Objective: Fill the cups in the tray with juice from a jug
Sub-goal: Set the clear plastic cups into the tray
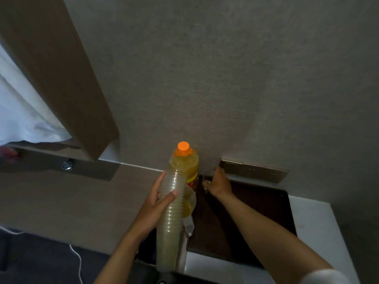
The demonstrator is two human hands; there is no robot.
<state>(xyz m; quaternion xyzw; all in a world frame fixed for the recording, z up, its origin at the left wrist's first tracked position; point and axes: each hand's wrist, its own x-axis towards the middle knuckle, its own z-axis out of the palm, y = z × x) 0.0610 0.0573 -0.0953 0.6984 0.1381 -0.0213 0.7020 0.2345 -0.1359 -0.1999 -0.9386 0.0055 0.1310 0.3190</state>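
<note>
My left hand (155,206) grips a tall stack of clear plastic cups (174,203), held upright above the table's near edge. Behind the stack stands a clear jug (190,198) with a little yellow juice in it, mostly hidden. A juice bottle (183,160) with an orange cap stands against the wall. To the right lies a dark brown tray (256,212). My right hand (219,184) reaches to the tray's far left corner, its fingers curled round a single clear cup (205,179) that is hard to make out.
The tray sits on a white counter (313,222) on the right. A wooden tabletop (61,201) stretches to the left. A metal socket panel (254,170) is on the wall just behind the tray. A white cable (79,261) hangs at lower left.
</note>
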